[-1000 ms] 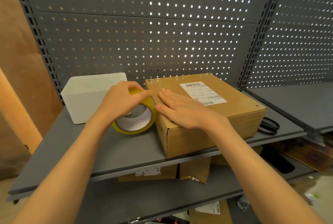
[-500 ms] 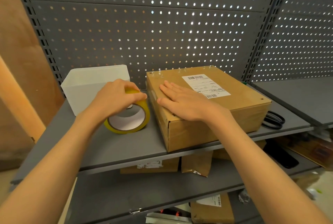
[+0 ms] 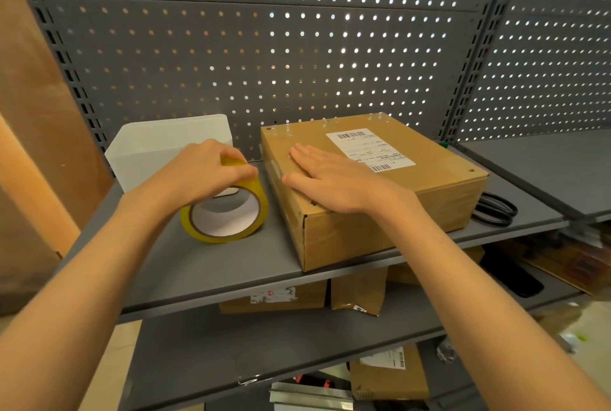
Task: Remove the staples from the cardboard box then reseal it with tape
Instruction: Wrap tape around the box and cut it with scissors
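A flat brown cardboard box [image 3: 439, 189] with a white shipping label lies on the grey shelf [image 3: 231, 265]. Shiny clear tape runs along its far and left top edges. My right hand [image 3: 334, 179] lies flat on the box's left part, fingers straight, pressing the top. Just left of the box a yellow tape roll [image 3: 228, 225] stands on its edge on the shelf. My left hand [image 3: 205, 172] grips the top of the roll, fingers curled over it.
A white plastic bin [image 3: 158, 152] stands behind the roll at the back left. Black cable loops [image 3: 494, 210] lie right of the box. Perforated grey panels close the back. Lower shelves hold more cardboard packages.
My left hand has drawn the tape roll leftward, away from the box's side. My right hand stays flat on the box top.
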`<state>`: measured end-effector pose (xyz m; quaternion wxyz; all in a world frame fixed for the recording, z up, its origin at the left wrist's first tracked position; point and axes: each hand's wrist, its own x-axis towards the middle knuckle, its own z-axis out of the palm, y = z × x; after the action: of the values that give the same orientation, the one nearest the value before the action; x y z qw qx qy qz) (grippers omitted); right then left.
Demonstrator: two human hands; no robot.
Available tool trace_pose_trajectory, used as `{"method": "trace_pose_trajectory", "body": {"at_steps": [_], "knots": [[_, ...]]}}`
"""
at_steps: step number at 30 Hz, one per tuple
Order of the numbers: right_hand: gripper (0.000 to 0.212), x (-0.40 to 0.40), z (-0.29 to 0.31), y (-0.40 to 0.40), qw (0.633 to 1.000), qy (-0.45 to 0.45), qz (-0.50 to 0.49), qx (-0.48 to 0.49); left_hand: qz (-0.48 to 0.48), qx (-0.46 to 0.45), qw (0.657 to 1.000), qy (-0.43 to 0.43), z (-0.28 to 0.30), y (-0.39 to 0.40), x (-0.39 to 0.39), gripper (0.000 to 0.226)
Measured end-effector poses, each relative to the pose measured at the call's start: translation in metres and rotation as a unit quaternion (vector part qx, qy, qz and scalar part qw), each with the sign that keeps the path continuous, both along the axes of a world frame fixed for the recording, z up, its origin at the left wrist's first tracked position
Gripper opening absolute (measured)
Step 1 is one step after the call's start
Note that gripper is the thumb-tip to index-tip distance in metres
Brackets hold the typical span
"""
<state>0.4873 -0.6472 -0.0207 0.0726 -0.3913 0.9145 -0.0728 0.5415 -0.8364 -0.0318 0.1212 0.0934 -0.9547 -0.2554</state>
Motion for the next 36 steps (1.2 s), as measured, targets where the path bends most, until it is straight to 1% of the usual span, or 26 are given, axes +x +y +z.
{"method": "trace_pose_trajectory", "body": {"at_steps": [1,3,6,8,11,15,21,26,28,31,34,36], "knots": [[0.061,0.0,0.0,0.0,1.0,0.0,0.0,-0.001,0.001,-0.002,1.0,-0.009,0.0,-0.001,0.0,0.018],[0.061,0.0,0.0,0.0,1.0,0.0,0.0,-0.003,0.003,-0.004,1.0,-0.016,-0.001,-0.002,-0.001,0.023],[0.061,0.001,-0.001,0.0,1.0,0.005,-0.006,-0.005,0.009,-0.015,1.0,0.002,-0.006,-0.002,-0.001,0.037],[0.061,0.002,-0.001,-0.001,1.0,0.009,-0.012,-0.007,0.019,-0.027,0.999,0.024,-0.01,0.0,0.001,0.041],[0.062,0.003,-0.002,-0.001,1.0,0.015,-0.019,-0.006,0.028,0.001,0.998,0.052,-0.014,0.0,0.002,0.035],[0.064,0.002,-0.003,-0.001,1.0,0.019,-0.023,-0.006,0.026,0.041,0.997,0.052,-0.015,0.001,0.003,0.023],[0.064,-0.001,-0.004,-0.002,0.999,0.023,-0.021,-0.009,0.031,0.075,0.996,0.033,-0.011,0.005,0.004,0.025],[0.063,-0.003,-0.007,-0.002,0.999,0.029,-0.018,-0.014,0.038,0.102,0.994,0.022,-0.009,0.006,0.002,0.02],[0.064,-0.005,-0.008,-0.001,0.999,0.034,-0.021,-0.021,0.05,0.093,0.994,0.031,-0.009,0.01,0.002,0.022],[0.064,-0.005,-0.012,0.002,0.998,0.042,-0.018,-0.047,0.06,0.057,0.996,0.04,-0.01,0.015,0.003,0.029],[0.062,-0.004,-0.012,0.006,0.995,0.047,-0.011,-0.086,0.063,0.05,0.996,0.036,-0.009,0.016,0.004,0.028],[0.061,-0.003,-0.01,0.007,0.995,0.056,-0.002,-0.087,0.065,0.039,0.997,0.029,-0.009,0.017,0.004,0.029]]}}
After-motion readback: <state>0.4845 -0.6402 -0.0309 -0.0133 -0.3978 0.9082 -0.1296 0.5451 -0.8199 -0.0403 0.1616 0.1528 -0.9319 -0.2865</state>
